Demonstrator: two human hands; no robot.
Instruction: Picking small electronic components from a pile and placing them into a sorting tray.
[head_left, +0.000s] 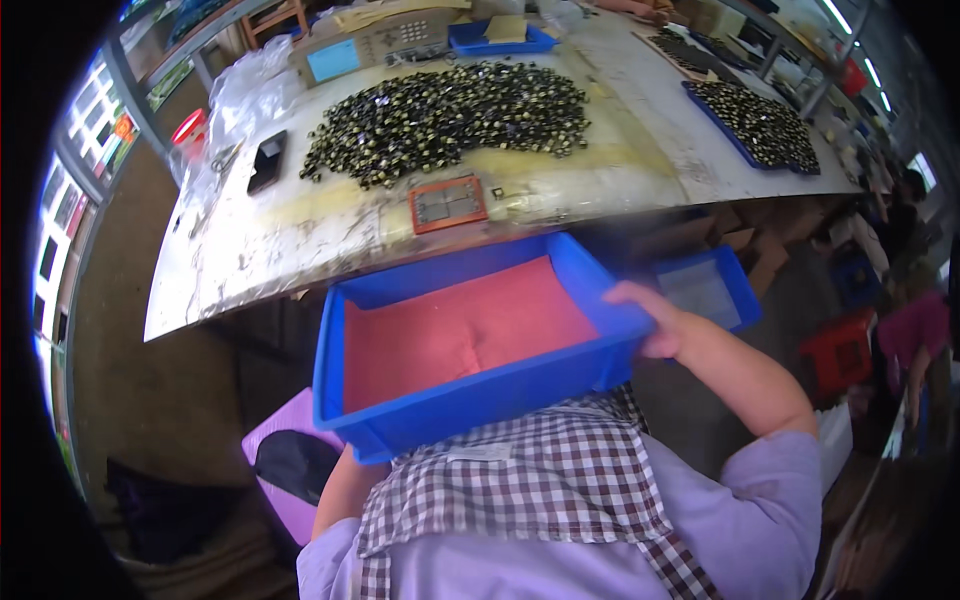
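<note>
A blue plastic bin (480, 400) is held in front of my body at the table's near edge, tilted so I look into it. Pink paper (450, 330) lines its floor, with a crease or small tear near the middle. My right hand (652, 318) is closed on the bin's right end, thumb over the rim. Of my left arm only the forearm (340, 495) shows; the hand is hidden by the bin's left end. Just beyond the bin, an orange-framed flat plate (447, 204) lies on the table next to one small dark piece (498, 193).
A heap of small black-and-yellowish pieces (450, 115) covers the white table's middle. A phone (267, 162), clear plastic bags (255, 90) and a counting scale (380, 45) lie around it. Blue trays (755, 125) hold more pieces at right. Another blue bin (710, 290) sits below the table edge.
</note>
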